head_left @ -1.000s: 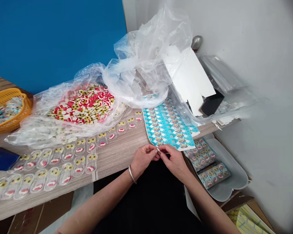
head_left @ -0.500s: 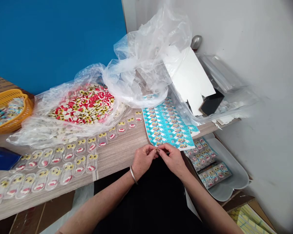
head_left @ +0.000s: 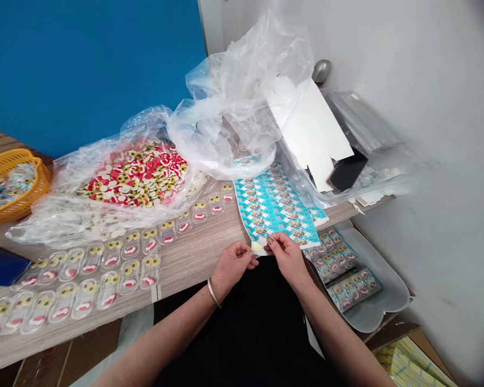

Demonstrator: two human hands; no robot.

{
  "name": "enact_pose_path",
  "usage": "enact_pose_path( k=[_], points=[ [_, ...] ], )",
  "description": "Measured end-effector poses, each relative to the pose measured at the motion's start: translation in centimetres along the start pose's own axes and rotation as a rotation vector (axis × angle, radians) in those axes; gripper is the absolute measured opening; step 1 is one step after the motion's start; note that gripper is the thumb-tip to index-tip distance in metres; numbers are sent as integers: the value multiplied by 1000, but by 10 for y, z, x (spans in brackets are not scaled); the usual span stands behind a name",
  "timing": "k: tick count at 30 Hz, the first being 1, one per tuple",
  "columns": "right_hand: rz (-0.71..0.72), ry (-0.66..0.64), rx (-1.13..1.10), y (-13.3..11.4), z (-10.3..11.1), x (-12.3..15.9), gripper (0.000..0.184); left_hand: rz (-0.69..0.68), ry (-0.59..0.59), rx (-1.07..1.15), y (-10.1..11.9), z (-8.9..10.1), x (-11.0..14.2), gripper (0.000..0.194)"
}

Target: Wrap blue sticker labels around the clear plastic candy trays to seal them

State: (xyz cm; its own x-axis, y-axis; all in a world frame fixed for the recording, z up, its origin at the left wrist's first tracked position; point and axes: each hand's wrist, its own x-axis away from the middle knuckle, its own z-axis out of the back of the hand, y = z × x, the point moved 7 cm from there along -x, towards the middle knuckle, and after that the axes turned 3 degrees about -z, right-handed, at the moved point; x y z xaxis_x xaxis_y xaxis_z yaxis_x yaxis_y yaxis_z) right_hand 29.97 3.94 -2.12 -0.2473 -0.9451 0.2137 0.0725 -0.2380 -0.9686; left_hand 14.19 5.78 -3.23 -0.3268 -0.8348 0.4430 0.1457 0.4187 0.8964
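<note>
Over the table's front edge my left hand (head_left: pixel 234 263) is closed in a pinch, with a small pale yellow disc (head_left: pixel 257 246) at its fingertips. Thumb and finger of my right hand (head_left: pixel 286 259) pinch too, with a small whitish disc (head_left: pixel 263 241) at their tips. Both pieces are too small to make out clearly. Just beyond my hands lies a blue printed sticker sheet (head_left: pixel 278 201). Rows of clear plastic blister trays (head_left: pixel 84 298), each with yellow eye pieces and a red-and-white mouth piece, line the table (head_left: pixel 197 252) to the left.
Behind the rows is an open plastic bag of loose eye and mouth pieces (head_left: pixel 141 174). A yellow basket (head_left: pixel 40 185) and a blue box (head_left: pixel 4 266) stand left. At right are white card (head_left: pixel 310 129), crumpled plastic film (head_left: pixel 242 118) and a lower grey bin (head_left: pixel 395 293) of filled packs.
My hands have moved apart from a shared pinch, leaving a small gap. The pale discs now show between the fingertips. The view has shifted slightly.
</note>
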Motion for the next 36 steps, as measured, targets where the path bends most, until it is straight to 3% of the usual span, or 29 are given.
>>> enact_pose_path(
  k=[2, 4, 5, 7, 10, 13, 15, 18, 20, 23, 25, 27, 29, 33, 36],
  points=[
    [-25, 12, -15, 2, 3, -1, 29, -179, 127, -244, 17, 12, 5, 7],
    [-10, 2, 3, 0, 3, -2, 30, -500, 230, -462, 48, 15, 17, 15],
    [4, -9, 9, -1, 2, -2, 31, -651, 219, -550, 60, 10, 22, 21],
    [15, -20, -11, 0, 2, -2, 31, -837, 71, -710, 72, -5, 27, 25],
    [-39, 57, -179, 6, 14, -3, 28, -902, -151, -957, 63, -24, 22, 26],
    [-20, 274, -442, -3, 39, -1, 24, -889, -201, -1087, 47, -30, 12, 25],
    [99, 418, -515, -26, 55, 5, 19, -872, -201, -1050, 42, -29, 9, 23],
    [328, 493, -283, -72, 52, 15, 9, -755, -190, -723, 49, -21, 8, 20],
    [512, 377, 21, -100, 23, 17, 8, -572, -121, -286, 55, -5, 7, 26],
    [761, 44, 428, -115, -47, 19, 16, -277, 31, 427, 50, 25, 10, 39],
    [847, -172, 594, -111, -88, 18, 20, -183, 123, 695, 44, 46, 13, 31],
    [891, -360, 668, -106, -116, 12, 23, -132, 223, 794, 35, 70, 16, 25],
    [877, -453, 694, -103, -128, -6, 26, -75, 331, 834, 23, 95, 19, 27],
    [691, -243, 843, -100, -116, -82, 35, -26, 487, 836, 9, 129, 28, 32],
    [609, -251, 1022, -96, -116, -132, 48, -43, 514, 830, 9, 136, 35, 31]
  ],
)
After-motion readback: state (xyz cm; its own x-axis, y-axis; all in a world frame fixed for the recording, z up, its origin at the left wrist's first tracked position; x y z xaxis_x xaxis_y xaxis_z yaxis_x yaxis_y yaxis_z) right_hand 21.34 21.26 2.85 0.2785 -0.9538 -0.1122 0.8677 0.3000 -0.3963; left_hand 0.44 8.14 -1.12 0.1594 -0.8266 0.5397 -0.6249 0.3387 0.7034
